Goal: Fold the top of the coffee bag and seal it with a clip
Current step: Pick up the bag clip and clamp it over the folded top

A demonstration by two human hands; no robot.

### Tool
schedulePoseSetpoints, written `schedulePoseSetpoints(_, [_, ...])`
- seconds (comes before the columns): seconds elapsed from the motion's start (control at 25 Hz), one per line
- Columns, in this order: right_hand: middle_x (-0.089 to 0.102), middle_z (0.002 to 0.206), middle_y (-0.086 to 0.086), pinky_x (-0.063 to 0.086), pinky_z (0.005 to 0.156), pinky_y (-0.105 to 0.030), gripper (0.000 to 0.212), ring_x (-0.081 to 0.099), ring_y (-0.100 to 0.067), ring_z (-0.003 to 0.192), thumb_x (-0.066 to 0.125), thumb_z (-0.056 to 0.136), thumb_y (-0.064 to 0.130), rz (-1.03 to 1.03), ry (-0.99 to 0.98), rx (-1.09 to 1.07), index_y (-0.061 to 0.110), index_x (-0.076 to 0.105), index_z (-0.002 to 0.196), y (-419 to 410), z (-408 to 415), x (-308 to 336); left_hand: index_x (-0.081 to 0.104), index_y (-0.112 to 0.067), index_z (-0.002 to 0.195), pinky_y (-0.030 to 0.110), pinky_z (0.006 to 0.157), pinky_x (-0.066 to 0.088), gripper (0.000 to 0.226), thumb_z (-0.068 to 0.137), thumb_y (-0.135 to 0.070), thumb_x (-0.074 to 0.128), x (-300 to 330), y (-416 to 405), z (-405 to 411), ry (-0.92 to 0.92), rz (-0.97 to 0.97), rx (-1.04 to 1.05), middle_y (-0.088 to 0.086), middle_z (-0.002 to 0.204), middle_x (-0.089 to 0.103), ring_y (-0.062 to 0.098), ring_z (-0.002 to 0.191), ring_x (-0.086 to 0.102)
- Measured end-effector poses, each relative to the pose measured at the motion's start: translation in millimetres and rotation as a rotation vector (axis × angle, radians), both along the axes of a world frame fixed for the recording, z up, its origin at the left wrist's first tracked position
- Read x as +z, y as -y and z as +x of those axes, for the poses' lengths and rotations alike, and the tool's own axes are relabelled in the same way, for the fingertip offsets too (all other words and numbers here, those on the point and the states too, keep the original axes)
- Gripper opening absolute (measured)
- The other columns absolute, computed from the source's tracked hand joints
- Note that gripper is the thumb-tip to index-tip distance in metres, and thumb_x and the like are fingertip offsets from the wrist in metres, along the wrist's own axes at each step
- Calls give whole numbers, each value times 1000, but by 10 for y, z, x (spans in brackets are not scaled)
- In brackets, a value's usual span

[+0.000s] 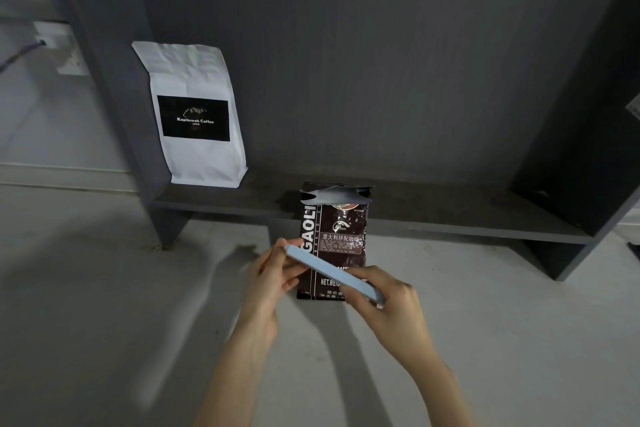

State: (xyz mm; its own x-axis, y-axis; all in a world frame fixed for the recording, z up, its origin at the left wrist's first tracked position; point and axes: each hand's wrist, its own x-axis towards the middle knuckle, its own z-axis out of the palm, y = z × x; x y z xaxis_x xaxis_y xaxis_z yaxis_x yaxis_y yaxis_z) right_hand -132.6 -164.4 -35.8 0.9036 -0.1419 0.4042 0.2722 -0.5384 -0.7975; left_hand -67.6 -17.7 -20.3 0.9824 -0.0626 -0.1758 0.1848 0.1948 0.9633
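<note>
A dark brown coffee bag stands upright on the pale floor, leaning against the edge of a low shelf. Its top is open, with the silver lining showing. In front of the bag I hold a long light-blue clip at a slant. My left hand pinches its upper left end and my right hand grips its lower right end. The clip and my hands hide part of the bag's lower front. The clip does not touch the top of the bag.
A white coffee bag with a black label stands on the dark grey shelf at the left, against the shelf's back panel. The shelf's side panels rise at left and right. A wall socket with a cable sits at the far left.
</note>
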Motion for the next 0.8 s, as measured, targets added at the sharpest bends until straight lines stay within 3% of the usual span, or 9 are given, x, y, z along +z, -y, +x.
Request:
schedulePoseSetpoints(0.08, [65, 73, 27, 45, 55, -12, 13, 63, -9, 64, 62, 70, 36, 51, -45, 8, 41, 65, 82, 32, -34, -5, 62, -19, 96, 22, 67, 39, 25, 92, -22, 38, 25, -77, 33, 2, -7, 57, -5, 83, 61, -5, 53, 64])
schedulePoseSetpoints(0.16, [66, 66, 21, 47, 55, -13, 26, 63, -10, 61, 68, 75, 21, 109, -87, 32, 46, 62, 77, 51, -63, -8, 60, -18, 102, 22, 68, 38, 25, 92, -21, 37, 31, -146, 62, -4, -1, 101, -2, 85, 59, -3, 54, 63])
schedulePoseSetpoints(0.28, [66, 55, 9, 48, 56, -14, 30, 62, -8, 59, 66, 77, 10, 237, -150, 55, 40, 65, 77, 64, -61, 5, 60, -17, 104, 21, 70, 39, 25, 92, -22, 39, 14, -188, 85, -25, -20, 141, 1, 91, 58, -9, 46, 60])
schedulePoseSetpoints(0.4, [67, 60, 3, 50, 57, -17, 27, 65, -12, 66, 65, 78, 9, 315, -183, 95, 35, 67, 78, 80, -68, 33, 57, -12, 112, 20, 70, 40, 31, 92, -26, 38, -18, -201, 109, -52, -40, 166, 6, 101, 58, -9, 45, 60])
schedulePoseSetpoints(0.56, [70, 65, 2, 51, 59, -17, 21, 67, -13, 72, 63, 79, 7, 379, -217, 143, 27, 67, 80, 76, -81, 41, 54, -8, 118, 20, 65, 42, 34, 91, -26, 42, -69, -202, 138, -79, -58, 175, 7, 98, 60, -7, 46, 61])
schedulePoseSetpoints(0.68, [70, 66, 4, 52, 60, -17, 14, 68, -9, 72, 58, 81, 3, 457, -232, 185, 15, 65, 84, 87, -93, 87, 61, -14, 100, 22, 69, 41, 23, 90, -26, 44, -42, -196, 103, -84, -51, 167, 8, 103, 59, 1, 55, 64])
schedulePoseSetpoints(0.8, [71, 65, 6, 54, 59, -18, 15, 68, -9, 69, 55, 82, 1, 548, -236, 175, 13, 64, 83, 105, -94, 141, 59, -27, 78, 23, 72, 40, 21, 91, -25, 42, 11, -182, 72, -40, 6, 132, 4, 94, 61, 7, 74, 58])
